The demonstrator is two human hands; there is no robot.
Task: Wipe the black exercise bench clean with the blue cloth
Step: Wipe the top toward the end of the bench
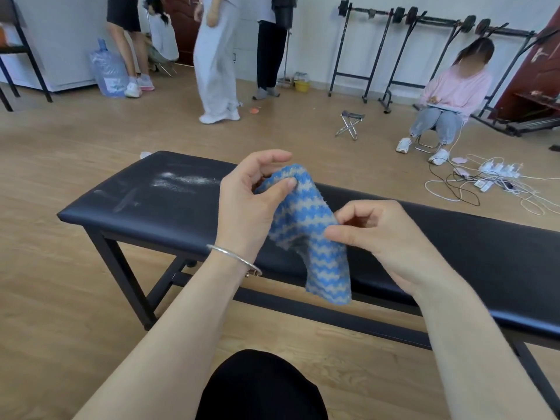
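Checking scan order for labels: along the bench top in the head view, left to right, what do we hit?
White dusty smear → left hand → blue cloth, pinched by both hands → right hand → bare black bench pad.

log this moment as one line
stage: wiping not begun | left hand: pinches blue cloth | right hand: pinches blue cloth | black exercise bench: white dust near left end

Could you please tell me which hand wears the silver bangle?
The left hand, which pinches the top of the blue cloth; the right hand has a bare wrist.
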